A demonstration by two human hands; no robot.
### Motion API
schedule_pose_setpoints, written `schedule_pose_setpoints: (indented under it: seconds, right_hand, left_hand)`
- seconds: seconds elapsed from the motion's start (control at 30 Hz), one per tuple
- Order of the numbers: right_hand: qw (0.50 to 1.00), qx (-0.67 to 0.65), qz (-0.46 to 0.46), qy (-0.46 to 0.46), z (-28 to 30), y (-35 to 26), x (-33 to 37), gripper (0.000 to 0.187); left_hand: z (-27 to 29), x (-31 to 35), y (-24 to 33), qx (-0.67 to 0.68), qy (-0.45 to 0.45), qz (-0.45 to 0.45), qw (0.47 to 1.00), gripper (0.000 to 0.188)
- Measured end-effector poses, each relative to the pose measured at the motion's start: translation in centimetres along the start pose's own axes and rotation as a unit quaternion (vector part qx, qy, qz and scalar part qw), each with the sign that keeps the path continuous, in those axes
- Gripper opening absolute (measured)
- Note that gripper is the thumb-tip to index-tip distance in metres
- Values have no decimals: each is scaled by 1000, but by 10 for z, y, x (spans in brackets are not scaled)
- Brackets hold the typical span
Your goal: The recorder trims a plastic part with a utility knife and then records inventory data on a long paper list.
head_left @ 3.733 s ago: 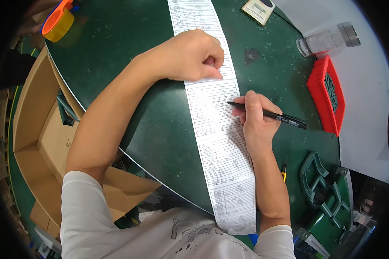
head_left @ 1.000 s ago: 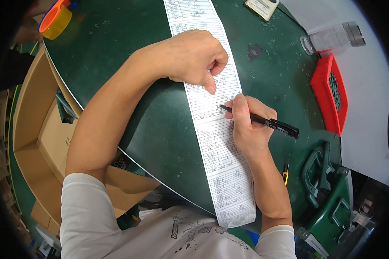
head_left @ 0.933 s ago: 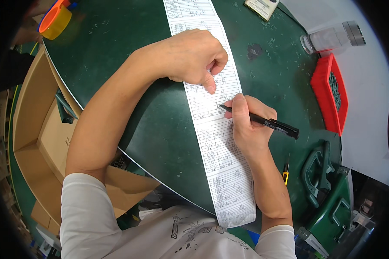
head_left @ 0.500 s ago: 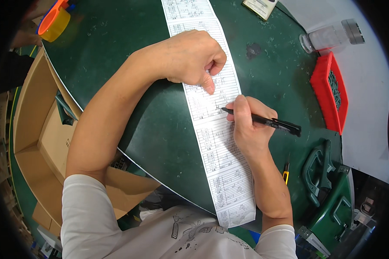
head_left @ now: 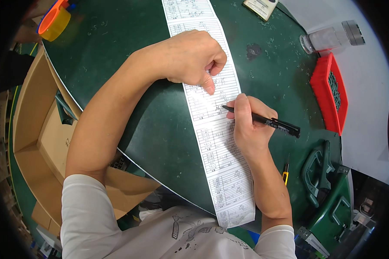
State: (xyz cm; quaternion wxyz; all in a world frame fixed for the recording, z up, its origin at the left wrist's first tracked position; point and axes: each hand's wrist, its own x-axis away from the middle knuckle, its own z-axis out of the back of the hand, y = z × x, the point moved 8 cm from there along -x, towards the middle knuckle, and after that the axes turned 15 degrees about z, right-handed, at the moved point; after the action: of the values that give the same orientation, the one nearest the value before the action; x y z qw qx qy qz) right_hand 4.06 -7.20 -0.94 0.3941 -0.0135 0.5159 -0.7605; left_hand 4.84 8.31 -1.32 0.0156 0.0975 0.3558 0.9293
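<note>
A long white strip of printed label forms (head_left: 229, 172) lies across the green tabletop, running from the far edge of view toward my body. Black handwriting marks some of its ruled boxes. My right hand (head_left: 253, 125) pinches a black pen (head_left: 274, 124), its tip at a box in the strip's middle and its back end slanting off to the right. Farther up the strip rests my left hand (head_left: 194, 58), fingers curled under and thumb pointing down onto the paper. Nothing shows in its grip, and it covers part of the printing.
An open cardboard box (head_left: 28, 112) stands by the table's left edge. At far left is a yellow-and-orange scoop-like container (head_left: 56, 23). To the right are a red bin (head_left: 322, 86) of small green parts, a clear jar (head_left: 328, 38), a yellow cutter (head_left: 285, 173) and green handle-shaped parts (head_left: 317, 172).
The pen and right hand have shifted very slightly, with the tip a touch higher on the form. My left hand stays where it was.
</note>
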Motion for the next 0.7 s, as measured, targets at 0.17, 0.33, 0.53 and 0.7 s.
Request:
schedule_pose_setpoints:
  seconds: [0.17, 0.33, 0.53, 0.7]
  right_hand:
    - [1000, 2, 7, 7, 2, 1, 0, 35]
    - [1000, 3, 10, -23, -1, -4, -2, 35]
    - [999, 4, 16, 39, 4, 2, 1, 28]
    - [999, -14, 34, 38, 2, -2, -1, 26]
  left_hand:
    - [0, -1, 1, -3, -2, -5, 1000, 38]
    - [1, 0, 2, -3, 4, -7, 1000, 38]
    - [0, 0, 1, 5, 9, -19, 1000, 38]
    - [1, 0, 2, -3, 8, -23, 1000, 39]
